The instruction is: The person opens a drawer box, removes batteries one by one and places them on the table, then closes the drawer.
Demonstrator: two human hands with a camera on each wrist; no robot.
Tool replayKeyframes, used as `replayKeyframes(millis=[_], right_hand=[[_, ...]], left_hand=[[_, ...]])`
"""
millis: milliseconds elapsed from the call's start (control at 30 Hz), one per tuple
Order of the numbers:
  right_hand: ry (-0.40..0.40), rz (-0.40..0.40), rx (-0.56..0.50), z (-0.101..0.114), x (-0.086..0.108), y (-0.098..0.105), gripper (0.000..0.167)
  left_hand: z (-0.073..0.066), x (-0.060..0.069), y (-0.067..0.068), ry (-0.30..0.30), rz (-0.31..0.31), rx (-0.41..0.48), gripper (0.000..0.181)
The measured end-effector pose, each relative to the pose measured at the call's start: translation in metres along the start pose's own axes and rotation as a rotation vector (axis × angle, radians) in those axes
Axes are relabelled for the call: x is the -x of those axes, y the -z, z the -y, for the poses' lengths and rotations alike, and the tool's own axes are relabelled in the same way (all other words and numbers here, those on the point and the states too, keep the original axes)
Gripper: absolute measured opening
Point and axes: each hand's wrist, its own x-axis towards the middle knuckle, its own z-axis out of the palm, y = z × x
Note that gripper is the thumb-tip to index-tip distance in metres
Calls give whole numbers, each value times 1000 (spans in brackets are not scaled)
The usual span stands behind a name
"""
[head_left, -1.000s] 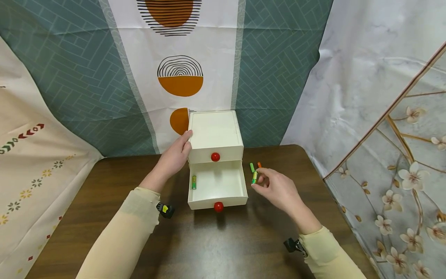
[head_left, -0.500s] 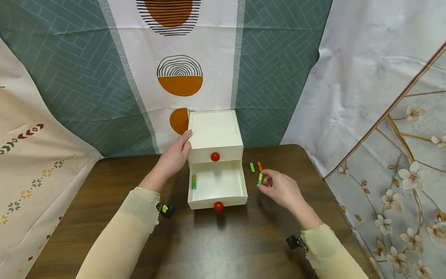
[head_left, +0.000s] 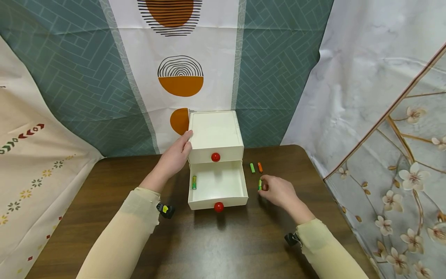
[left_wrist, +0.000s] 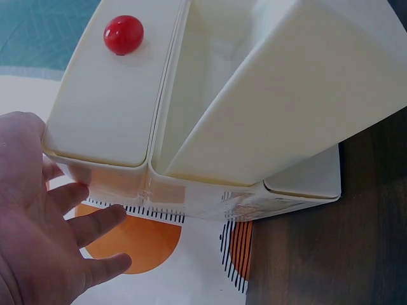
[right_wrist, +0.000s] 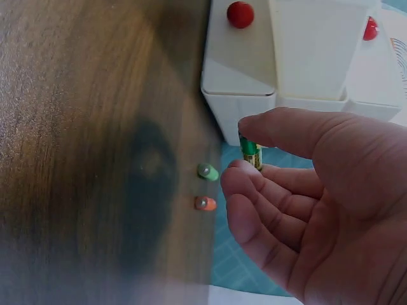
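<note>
A small white drawer cabinet (head_left: 215,128) stands at the back of the table. My left hand (head_left: 173,155) rests against its left side; the left wrist view shows those fingers (left_wrist: 95,225) loosely extended beside the wall. One drawer (head_left: 221,186) is pulled out, with a green battery (head_left: 194,182) lying along its left wall. Right of the drawer, my right hand (head_left: 281,192) pinches a green-and-yellow battery (right_wrist: 250,151) between thumb and fingertips, above the table. Beyond it lie a light green battery (head_left: 252,168) and an orange battery (head_left: 259,167), side by side.
Red round knobs (head_left: 215,157) stick out from the drawer fronts. The dark wooden table (head_left: 216,248) reaches a patterned cloth backdrop (head_left: 278,77) behind the cabinet. Floral cloth (head_left: 390,201) hangs along the right side.
My right hand has moved slightly right and toward me with the pinched battery, away from the two loose batteries. The left hand and the cabinet have stayed in place.
</note>
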Motion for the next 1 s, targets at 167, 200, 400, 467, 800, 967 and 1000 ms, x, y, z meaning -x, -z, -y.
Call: replayKeyframes(millis=[167, 200, 400, 467, 800, 967, 1000], right_hand=[[-2, 30, 26, 1, -6, -6, 34], [-3, 34, 32, 1, -7, -7, 34], [-1, 66, 69, 0, -17, -13, 36], [4, 79, 81, -1, -20, -15, 38], [22, 117, 77, -28, -49, -41, 44], [34, 107, 87, -74, -81, -89, 48], [28, 111, 76, -77, -85, -93, 49]], left_hand=[[2, 0, -1, 2, -1, 7, 64], [2, -1, -1, 2, -1, 8, 64], [2, -1, -2, 8, -2, 11, 64], [2, -1, -1, 9, -5, 11, 64], [3, 0, -2, 13, -2, 12, 64], [3, 0, -2, 13, -2, 14, 64], [3, 0, -2, 13, -3, 15, 64]])
